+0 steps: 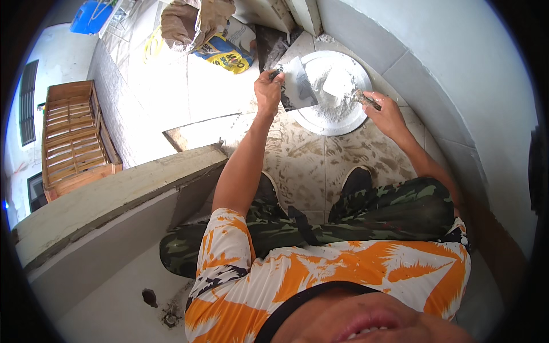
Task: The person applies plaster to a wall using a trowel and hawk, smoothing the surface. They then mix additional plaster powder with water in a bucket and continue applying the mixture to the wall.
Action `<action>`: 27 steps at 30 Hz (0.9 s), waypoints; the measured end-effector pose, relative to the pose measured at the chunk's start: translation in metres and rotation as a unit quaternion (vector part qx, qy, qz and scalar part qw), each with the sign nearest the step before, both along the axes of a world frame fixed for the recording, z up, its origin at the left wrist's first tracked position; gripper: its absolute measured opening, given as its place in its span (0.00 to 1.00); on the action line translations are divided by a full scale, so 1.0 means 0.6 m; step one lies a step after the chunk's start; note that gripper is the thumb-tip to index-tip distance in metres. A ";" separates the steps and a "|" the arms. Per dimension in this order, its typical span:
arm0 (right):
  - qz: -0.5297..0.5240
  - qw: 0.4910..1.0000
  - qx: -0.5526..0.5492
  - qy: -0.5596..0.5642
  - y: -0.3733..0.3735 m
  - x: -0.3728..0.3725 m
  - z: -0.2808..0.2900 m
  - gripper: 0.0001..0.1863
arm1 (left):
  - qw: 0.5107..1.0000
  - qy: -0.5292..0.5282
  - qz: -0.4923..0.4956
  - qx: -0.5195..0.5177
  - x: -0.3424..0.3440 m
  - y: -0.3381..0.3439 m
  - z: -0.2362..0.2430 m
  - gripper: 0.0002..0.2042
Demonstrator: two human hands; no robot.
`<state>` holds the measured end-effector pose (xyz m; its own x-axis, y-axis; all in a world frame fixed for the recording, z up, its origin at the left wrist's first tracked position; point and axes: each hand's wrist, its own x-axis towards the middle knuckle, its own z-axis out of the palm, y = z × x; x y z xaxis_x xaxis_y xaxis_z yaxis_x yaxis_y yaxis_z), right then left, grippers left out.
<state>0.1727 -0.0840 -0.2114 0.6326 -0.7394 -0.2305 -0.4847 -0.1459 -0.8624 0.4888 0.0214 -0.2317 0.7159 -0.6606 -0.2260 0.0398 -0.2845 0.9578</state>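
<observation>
We're crouched in a tiled corner, floor smeared with dried mortar, a torn cement bag [226,48] lying behind and a wooden crate [73,137] off to the left. Our left hand [267,88] is clamped round the handle of a flat trowel [298,86] tilted over the rim of the round metal pan [331,91]. Our right hand [386,111] grips a small tool [363,98], its tip in the grey-white powder [337,91] heaped inside the pan.

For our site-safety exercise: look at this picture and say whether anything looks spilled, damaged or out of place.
The floor tiles in front of the round pan are smeared with grey-brown streaks. A torn-open paper sack slumps behind. Both hands, left hand and right hand, hold trowels over the pan.
</observation>
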 end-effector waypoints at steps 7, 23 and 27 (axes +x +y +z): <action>0.004 0.991 -0.039 0.124 0.018 0.016 0.015 0.26 | 1.000 0.020 -0.006 -0.012 0.019 0.002 -0.025 0.10; -0.033 0.983 0.178 -0.033 0.030 0.031 0.000 0.17 | 0.999 -0.003 0.031 -0.014 0.193 0.054 -0.175 0.07; -0.040 0.981 0.187 -0.036 0.039 0.039 0.003 0.16 | 0.993 -0.021 0.112 0.040 0.176 0.060 -0.200 0.07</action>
<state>0.1961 -0.0607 -0.2098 0.6011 -0.6597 -0.4511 -0.4167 0.2229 -0.8813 0.5945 0.0573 -0.3517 0.8527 -0.4647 -0.2387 0.0713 -0.3492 0.9343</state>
